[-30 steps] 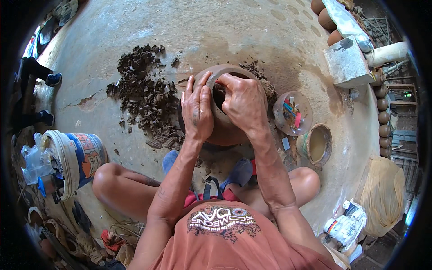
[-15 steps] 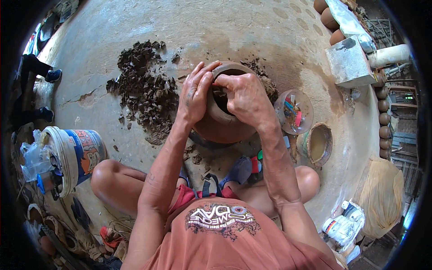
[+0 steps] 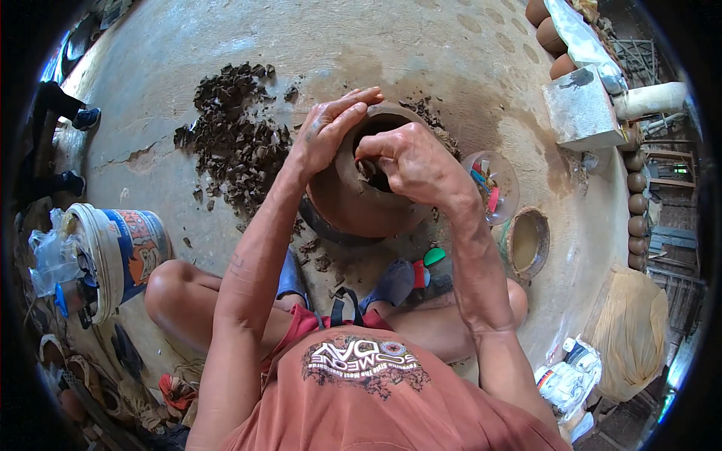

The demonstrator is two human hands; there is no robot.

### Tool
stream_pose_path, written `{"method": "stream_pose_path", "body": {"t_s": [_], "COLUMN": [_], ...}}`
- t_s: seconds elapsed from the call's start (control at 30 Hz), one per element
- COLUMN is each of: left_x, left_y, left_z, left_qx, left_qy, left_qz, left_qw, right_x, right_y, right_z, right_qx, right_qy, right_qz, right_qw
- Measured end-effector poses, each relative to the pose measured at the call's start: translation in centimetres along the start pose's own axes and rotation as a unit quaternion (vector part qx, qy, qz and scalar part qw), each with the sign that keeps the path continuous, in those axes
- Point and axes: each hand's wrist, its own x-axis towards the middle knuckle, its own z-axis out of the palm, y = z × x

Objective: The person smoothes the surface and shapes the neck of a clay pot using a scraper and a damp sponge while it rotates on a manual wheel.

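Two bare hands meet at the mouth of a round brown pot (image 3: 361, 207), which sits at twelve o'clock from the seated person, just beyond the feet, presumably so both arms reach it comfortably. Left hand (image 3: 329, 129) lies flat along the rim's ten o'clock side, fingers extended and gripping nothing, likely bracing the wall from outside. Right hand (image 3: 421, 161) comes over from four o'clock with its fingers curled down into the opening — what they pinch, if anything, I cannot tell from where I stand. Dark clay scraps (image 3: 233, 143) lie heaped at about ten o'clock of the pot, away from the right arm. A clear tub (image 3: 510, 174) of small coloured pieces sits at three o'clock and a bowl (image 3: 547, 244) of murky liquid at four — both, I'd judge, within easy right-hand reach.
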Motion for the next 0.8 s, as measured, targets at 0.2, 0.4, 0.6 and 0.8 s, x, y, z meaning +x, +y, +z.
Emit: {"method": "stream_pose_path", "body": {"t_s": [0.2,0.4,0.6,0.8], "left_x": [-1.7,-7.9,-8.5,-8.5], "left_y": [-0.1,2.4,0.8,-1.0], "left_z": [0.6,5.7,4.8,2.0], "left_qx": [0.060,0.230,0.194,0.014], "left_qy": [0.161,0.198,0.233,0.502], "left_qz": [0.095,0.187,0.165,-0.037], "left_qw": [0.981,0.934,0.939,0.864], "right_x": [-0.9,-1.7,-2.2,-1.0], "right_y": [-1.1,-3.9,-5.0,-3.9], "right_z": [-2.7,-1.8,-1.5,0.0], "right_qx": [0.028,0.040,0.062,-0.022], "right_qy": [0.017,0.130,0.254,0.300], "right_qz": [0.038,0.084,0.145,0.215], "right_qw": [0.999,0.987,0.954,0.929]}}
